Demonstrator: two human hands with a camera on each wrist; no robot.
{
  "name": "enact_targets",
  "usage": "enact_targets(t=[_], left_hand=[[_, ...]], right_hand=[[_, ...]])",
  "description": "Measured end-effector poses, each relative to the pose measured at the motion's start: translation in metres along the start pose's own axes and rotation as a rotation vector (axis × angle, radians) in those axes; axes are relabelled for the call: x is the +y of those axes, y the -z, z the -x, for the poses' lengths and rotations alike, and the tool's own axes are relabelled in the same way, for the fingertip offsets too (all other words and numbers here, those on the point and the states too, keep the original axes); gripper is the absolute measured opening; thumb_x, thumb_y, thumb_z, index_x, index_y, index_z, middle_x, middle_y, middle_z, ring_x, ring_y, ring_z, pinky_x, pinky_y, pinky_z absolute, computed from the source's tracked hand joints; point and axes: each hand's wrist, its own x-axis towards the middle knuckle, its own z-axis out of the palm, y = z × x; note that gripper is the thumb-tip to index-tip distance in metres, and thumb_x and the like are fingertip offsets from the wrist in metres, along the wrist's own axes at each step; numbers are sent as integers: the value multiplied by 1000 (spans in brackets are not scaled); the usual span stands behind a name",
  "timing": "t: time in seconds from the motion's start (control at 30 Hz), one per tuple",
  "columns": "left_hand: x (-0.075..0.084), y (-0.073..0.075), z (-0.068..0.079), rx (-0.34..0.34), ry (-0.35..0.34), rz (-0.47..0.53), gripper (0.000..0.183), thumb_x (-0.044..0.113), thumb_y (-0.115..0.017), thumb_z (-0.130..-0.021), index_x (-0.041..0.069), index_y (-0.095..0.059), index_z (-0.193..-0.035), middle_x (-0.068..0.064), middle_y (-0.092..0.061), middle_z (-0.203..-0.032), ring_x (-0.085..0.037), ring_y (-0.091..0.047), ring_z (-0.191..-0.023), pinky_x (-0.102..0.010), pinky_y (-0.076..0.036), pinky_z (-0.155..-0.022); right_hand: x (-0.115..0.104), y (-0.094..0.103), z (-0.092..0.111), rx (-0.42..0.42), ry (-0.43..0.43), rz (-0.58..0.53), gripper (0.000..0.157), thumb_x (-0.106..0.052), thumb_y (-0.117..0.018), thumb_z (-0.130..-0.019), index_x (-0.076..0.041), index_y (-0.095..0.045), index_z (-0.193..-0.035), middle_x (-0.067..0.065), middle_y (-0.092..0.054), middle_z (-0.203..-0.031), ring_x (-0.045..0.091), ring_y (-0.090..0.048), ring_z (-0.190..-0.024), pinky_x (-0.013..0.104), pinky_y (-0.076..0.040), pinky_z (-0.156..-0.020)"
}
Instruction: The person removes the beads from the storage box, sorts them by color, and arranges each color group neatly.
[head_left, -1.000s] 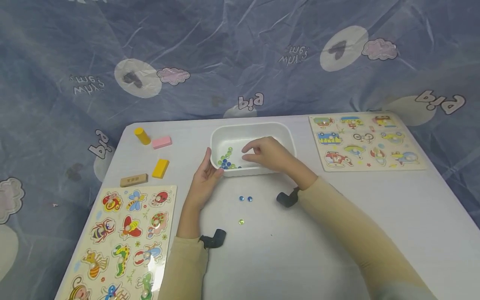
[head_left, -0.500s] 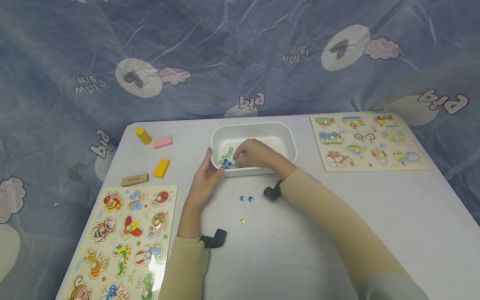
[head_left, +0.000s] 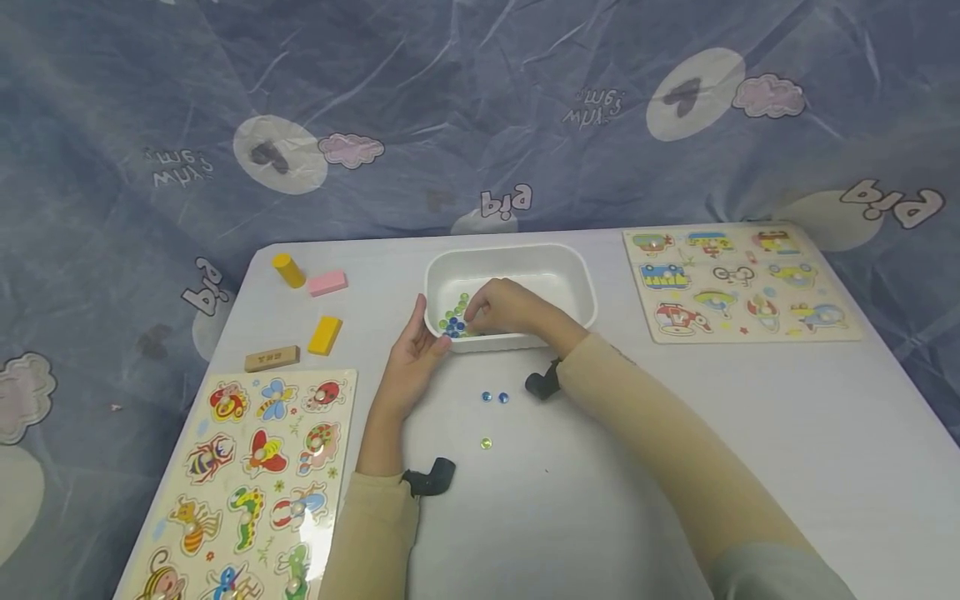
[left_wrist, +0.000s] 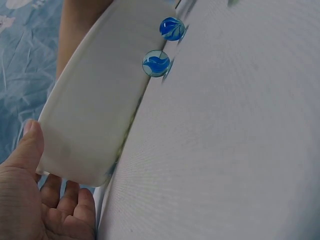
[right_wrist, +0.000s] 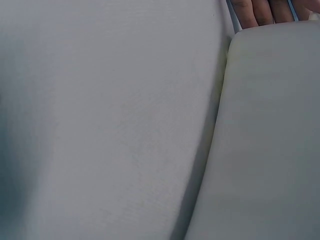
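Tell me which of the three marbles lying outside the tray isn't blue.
The green marble, lying alone, farthest from the tray. The two blue marbles lie side by side, between it and the tray.

My tray [head_left: 495,343] is of plain white colour, and inside it I see green marbles [head_left: 462,303] and deep blue marbles [head_left: 454,325]. The two loose marbles [left_wrist: 156,63] are clear glass with blue swirls; the single marble [head_left: 486,443] is yellow-green. The tablecloth [head_left: 637,467] is white also. My sleeves [head_left: 652,442] are beige, with black wrist pieces [head_left: 431,477]. The cylinder [head_left: 288,271] and one block [head_left: 325,335] are yellow, another block [head_left: 327,283] is pink. The insect board [head_left: 292,454] and the vehicle board [head_left: 701,279] are cream, printed in many colours. The curtain [head_left: 420,83] is greyish blue, patterned with white ovals, grey hearts, pink clouds and pale letters.
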Motion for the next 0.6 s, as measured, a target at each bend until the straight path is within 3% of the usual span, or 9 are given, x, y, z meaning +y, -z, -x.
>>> enact_targets(t=[0.23, 0.4, 0.6], left_hand=[[-2, 0, 0, 2, -3, -1, 78, 19, -62, -92, 21, -13, -153, 6, -15, -159, -15, -20, -146, -13, -28, -112], [-2, 0, 0, 1, -5, 2, 78, 16, -61, -92, 19, -13, -153, 6, -14, -159, -15, -20, -146, -13, -28, -112], [-1, 0, 0, 7, 5, -19, 80, 27, -63, -90, 21, -13, -153, 7, -15, -159, -16, -21, -146, -12, -28, -112]], right_hand=[[0, 2, 3, -9, 25, 28, 18, -21, -66, -84, -20, -74, -100, 0, -59, -64, 15, -50, -60, 27, -48, -60], [0, 2, 4, -6, 22, 51, 19, -20, -64, -84, -20, -74, -101, -2, -59, -66, 14, -50, -62, 26, -48, -63], [0, 1, 2, -7, 13, 68, 21, -24, -66, -84, -20, -74, -103, 1, -56, -62, 14, -49, -58, 27, -47, -57]])
